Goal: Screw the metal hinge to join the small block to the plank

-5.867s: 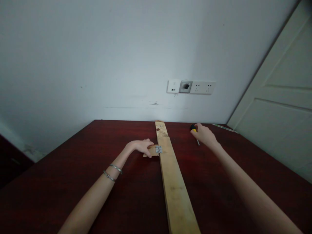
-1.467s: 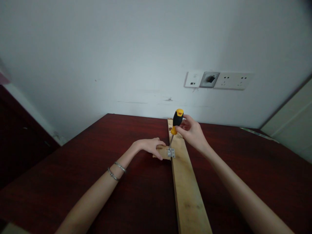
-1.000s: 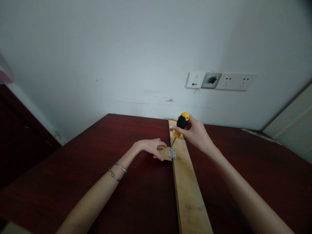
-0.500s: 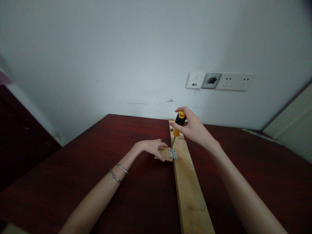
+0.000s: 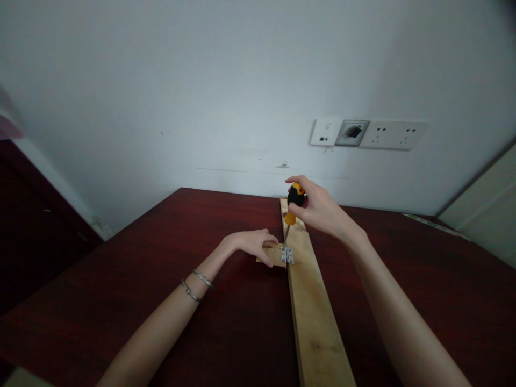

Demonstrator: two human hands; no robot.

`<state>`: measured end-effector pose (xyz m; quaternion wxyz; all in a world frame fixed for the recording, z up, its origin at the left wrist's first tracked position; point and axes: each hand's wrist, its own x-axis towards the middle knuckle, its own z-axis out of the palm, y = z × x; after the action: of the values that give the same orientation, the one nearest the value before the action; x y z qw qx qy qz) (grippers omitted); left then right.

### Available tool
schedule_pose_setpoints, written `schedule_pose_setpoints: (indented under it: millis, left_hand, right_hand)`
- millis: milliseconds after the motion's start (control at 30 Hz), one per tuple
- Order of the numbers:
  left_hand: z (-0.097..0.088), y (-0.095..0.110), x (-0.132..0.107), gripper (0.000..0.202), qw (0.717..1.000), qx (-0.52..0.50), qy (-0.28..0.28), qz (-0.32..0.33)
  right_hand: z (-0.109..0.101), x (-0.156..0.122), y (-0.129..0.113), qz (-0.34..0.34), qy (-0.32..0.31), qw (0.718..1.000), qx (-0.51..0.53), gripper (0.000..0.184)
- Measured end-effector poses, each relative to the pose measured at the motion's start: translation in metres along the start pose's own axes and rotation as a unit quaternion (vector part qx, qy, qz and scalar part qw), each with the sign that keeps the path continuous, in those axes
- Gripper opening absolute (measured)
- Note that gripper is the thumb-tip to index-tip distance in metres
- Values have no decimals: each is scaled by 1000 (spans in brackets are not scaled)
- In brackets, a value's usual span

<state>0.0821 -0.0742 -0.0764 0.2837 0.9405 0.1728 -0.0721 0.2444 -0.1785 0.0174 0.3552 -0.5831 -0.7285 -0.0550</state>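
Note:
A long pale wooden plank (image 5: 316, 317) runs from the near edge to the wall on the dark red table (image 5: 201, 328). A small wood block (image 5: 274, 254) lies against its left side, joined by a small metal hinge (image 5: 287, 256). My left hand (image 5: 252, 243) rests on the block with fingers curled over it, pressing it down. My right hand (image 5: 318, 208) grips the black and yellow handle of a screwdriver (image 5: 292, 202). The tool stands nearly upright with its tip on the hinge.
A white wall rises behind the table, with a row of sockets and a switch (image 5: 366, 134). A pale door panel (image 5: 484, 215) stands at the right. Dark furniture (image 5: 32, 215) sits at the left. A thin strip (image 5: 435, 226) lies near the table's far right edge.
My right hand took the screwdriver from the table's right side and set its tip on the hinge. Over the last second the hand shifted its grip around the handle. My left hand stayed.

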Motion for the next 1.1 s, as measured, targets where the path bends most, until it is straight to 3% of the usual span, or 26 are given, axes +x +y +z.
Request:
schedule_pose_setpoints:
  millis: [200, 400, 1100]
  left_hand:
    - [2, -1, 0, 60, 998, -55, 0, 19]
    - [2, -2, -1, 57, 997, -74, -12, 11]
    - [-2, 7, -2, 54, 999, 36, 33, 13]
  right_hand:
    - [1, -1, 3, -13, 7, 999, -43, 44]
    - [-2, -1, 5, -6, 11, 1000, 3, 47]
    - [-9, -4, -1, 10, -19, 998, -62, 42]
